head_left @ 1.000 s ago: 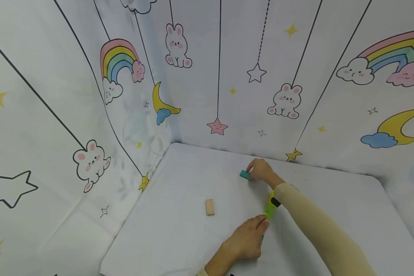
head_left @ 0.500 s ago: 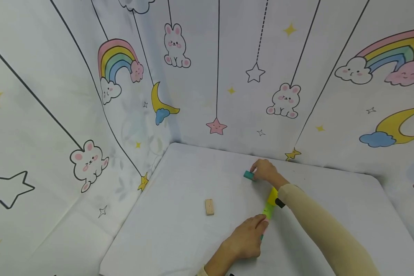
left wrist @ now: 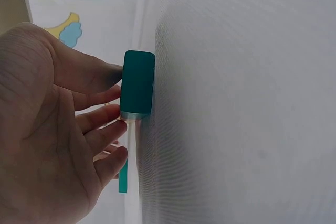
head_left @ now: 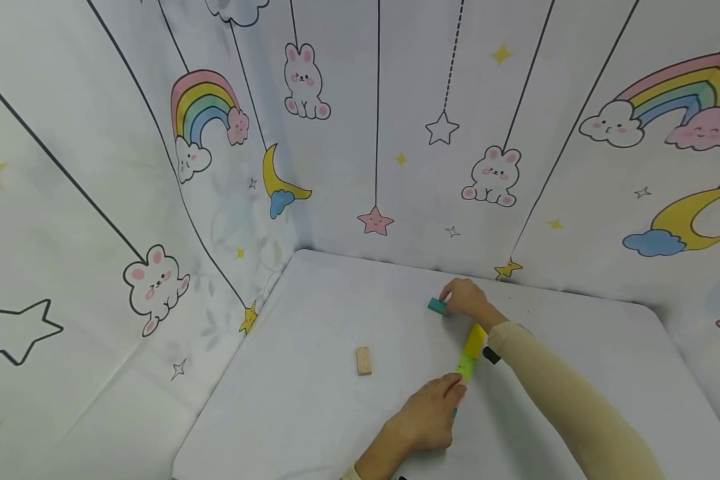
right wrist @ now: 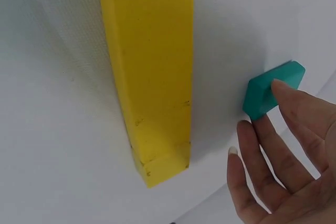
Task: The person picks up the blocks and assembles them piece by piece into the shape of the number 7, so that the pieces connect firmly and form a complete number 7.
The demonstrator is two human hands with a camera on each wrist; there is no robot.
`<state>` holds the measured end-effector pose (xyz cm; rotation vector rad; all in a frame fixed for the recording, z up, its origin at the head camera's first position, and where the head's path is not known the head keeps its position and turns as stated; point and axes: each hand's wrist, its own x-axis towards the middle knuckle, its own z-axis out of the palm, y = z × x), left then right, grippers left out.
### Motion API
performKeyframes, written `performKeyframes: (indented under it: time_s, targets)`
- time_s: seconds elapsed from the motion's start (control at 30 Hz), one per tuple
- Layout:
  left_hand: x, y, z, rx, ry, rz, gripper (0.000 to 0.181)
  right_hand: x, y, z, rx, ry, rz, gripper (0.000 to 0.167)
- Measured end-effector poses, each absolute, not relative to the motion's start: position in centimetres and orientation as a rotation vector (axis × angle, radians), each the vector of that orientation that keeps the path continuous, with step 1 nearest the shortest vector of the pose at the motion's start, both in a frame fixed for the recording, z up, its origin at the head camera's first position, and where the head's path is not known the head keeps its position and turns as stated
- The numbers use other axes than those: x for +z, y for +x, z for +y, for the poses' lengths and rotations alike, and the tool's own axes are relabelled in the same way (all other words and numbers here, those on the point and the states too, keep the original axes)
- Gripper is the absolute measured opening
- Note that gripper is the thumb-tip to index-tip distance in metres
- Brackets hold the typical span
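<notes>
Closest to me on the head view, the left hand (head_left: 427,417) bends over the near part of a row of blocks (head_left: 468,360), pinching it between thumb and fingers. From the left wrist I see the row's end, a dark teal end block (left wrist: 137,82) with a smooth, flat, oblong face and softened corners. Farther along come a bright lime block (head_left: 466,366) and a long, straight-edged yellow block (right wrist: 149,77), its paint scuffed with dark specks along the edges. Off to the row's left, well apart, lies a plain wooden block (head_left: 363,361), pale and rectangular. Beyond the yellow one, the right hand (head_left: 465,298) pinches a teal block (right wrist: 259,96) with bevelled edges; its other fingers are loosely spread. I can't tell whether that block touches the matte white table (head_left: 288,400). Behind the round-cornered tabletop, my view ends at a white backdrop (head_left: 336,160) printed with rabbits, moons and rainbows, lightly creased at left.
</notes>
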<state>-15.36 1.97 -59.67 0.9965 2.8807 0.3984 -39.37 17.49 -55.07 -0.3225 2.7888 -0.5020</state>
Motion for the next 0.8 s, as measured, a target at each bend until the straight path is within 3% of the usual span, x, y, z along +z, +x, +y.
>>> performKeyframes:
  time_s: [0.8]
  targets:
    - [-59.8,-15.1,1.9,0.413,1.013,2.881,0.063,-55.3,-38.9,19.3,-0.499,-0.276,2.779,0.028]
